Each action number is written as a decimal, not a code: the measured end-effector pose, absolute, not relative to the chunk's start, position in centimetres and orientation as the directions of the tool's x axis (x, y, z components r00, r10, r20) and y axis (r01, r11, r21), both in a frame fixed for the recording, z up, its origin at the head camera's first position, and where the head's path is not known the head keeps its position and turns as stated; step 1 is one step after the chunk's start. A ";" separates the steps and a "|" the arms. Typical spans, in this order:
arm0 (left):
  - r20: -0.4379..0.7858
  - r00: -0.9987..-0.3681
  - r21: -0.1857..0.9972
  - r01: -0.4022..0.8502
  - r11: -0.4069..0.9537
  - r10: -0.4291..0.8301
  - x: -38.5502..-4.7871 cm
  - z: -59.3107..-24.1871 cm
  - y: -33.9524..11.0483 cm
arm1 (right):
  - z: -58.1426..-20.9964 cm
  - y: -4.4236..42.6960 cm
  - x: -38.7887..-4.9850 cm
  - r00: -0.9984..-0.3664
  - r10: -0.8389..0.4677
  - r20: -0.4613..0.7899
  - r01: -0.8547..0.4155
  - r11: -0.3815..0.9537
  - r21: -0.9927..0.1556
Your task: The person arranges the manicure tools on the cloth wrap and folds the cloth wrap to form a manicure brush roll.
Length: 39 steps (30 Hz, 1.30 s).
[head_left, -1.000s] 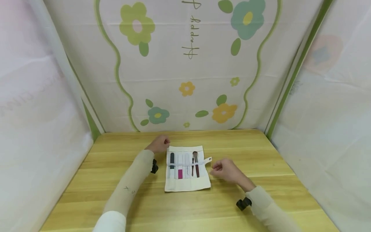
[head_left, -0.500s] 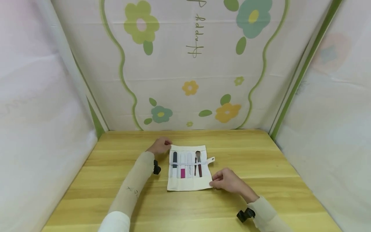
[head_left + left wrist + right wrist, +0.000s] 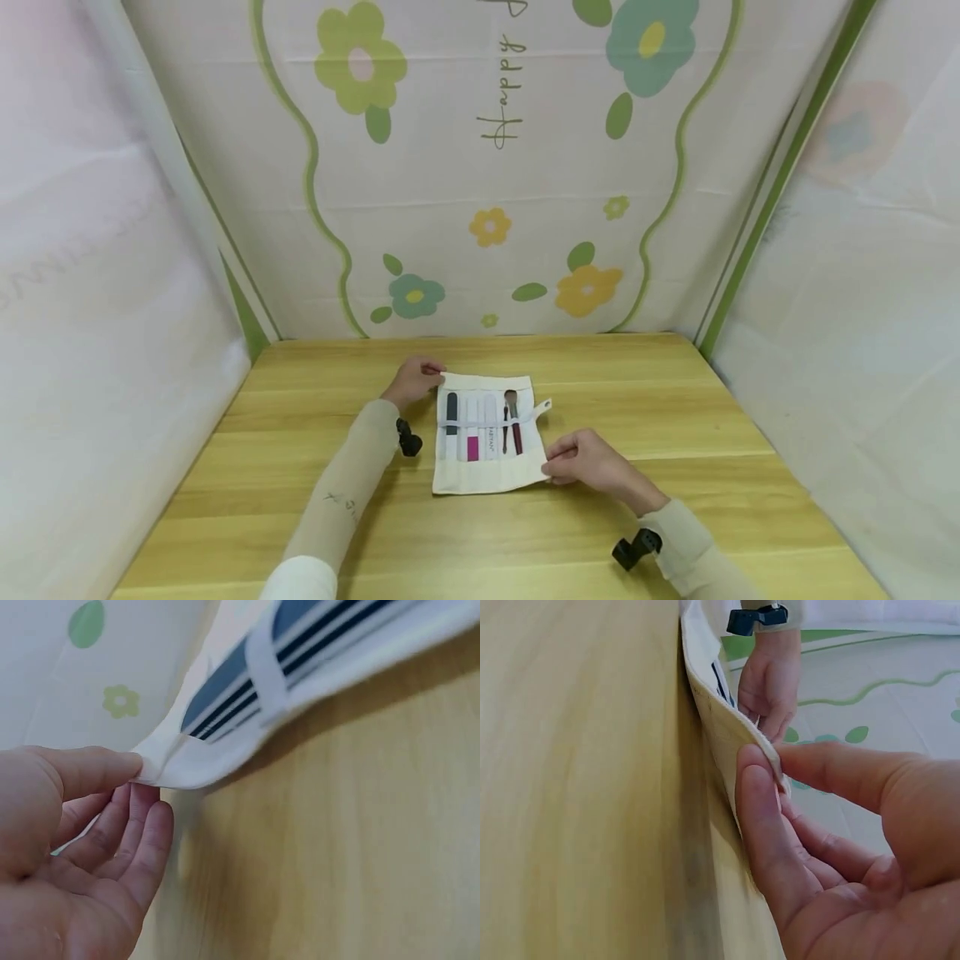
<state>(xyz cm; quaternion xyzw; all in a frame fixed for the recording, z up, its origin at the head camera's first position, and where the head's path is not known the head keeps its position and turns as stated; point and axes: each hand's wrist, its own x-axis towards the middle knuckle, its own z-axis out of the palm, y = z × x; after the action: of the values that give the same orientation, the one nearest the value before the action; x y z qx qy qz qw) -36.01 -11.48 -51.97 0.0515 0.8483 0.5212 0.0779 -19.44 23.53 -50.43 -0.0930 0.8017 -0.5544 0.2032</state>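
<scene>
An off-white cloth tool roll point(image 3: 487, 480) lies spread out on the table, both held corners lifted off the wood. My left hand point(image 3: 415, 381) pinches its far left corner; the left wrist view shows the thumb pressing the cloth edge point(image 3: 187, 769). At the near right corner, my right hand point(image 3: 588, 462) pinches the cloth between thumb and fingers. Under an elastic band sit a dark-and-white flat file point(image 3: 452, 408), a white strip with a magenta end point(image 3: 472, 448), a pale lettered strip point(image 3: 491, 417), a thin dark tool point(image 3: 505, 433) and a brush point(image 3: 512, 404).
A snap strap point(image 3: 543, 407) sticks out from the roll's right side. The wooden table point(image 3: 315, 450) is bounded at the back by a flower-printed cloth wall point(image 3: 450, 167), with pale fabric walls on both sides. Each wrist carries a small black camera.
My right hand has moved nearer to the body and taken hold of the roll's near right corner. My left hand has closed on the far left corner. That right corner rises slightly.
</scene>
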 end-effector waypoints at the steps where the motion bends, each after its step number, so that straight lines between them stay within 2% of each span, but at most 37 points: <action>1: -0.087 -0.982 0.904 -0.007 0.427 0.168 -36.0 -51.9 -11.6 | -50.3 23.6 -19.6 -0.900 -0.370 -0.232 0.090 0.363 -0.928; 6: -0.118 -0.973 0.952 -0.054 0.300 0.199 -35.6 -51.3 -12.4 | -49.6 24.0 -20.3 -0.901 -0.342 -0.266 0.140 0.352 -0.926; 12: -0.142 -0.950 0.973 -0.083 0.215 0.279 -34.5 -50.4 -13.7 | -49.0 25.3 -21.3 -0.902 -0.342 -0.265 0.156 0.314 -0.936; 21: -0.176 -0.943 0.975 -0.127 0.184 0.281 -31.9 -49.7 -15.4 | -49.0 26.8 -23.5 -0.930 -0.274 -0.245 0.159 0.301 -0.940; 29: -0.198 -0.922 0.972 -0.141 0.187 0.333 -29.4 -49.3 -15.7 | -49.5 27.5 -26.3 -0.954 -0.183 -0.239 0.189 0.255 -0.948; 39: -0.231 -0.924 0.971 -0.197 0.137 0.304 -26.1 -50.2 -15.2 | -49.4 27.1 -29.4 -0.972 -0.084 -0.220 0.191 0.268 -0.944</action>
<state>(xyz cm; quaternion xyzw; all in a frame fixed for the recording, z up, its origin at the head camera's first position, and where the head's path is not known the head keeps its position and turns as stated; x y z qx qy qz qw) -26.10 -15.22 -50.16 0.0364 0.7295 0.6558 0.1909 -29.39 27.11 -49.40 0.0339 0.7882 -0.6039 0.1137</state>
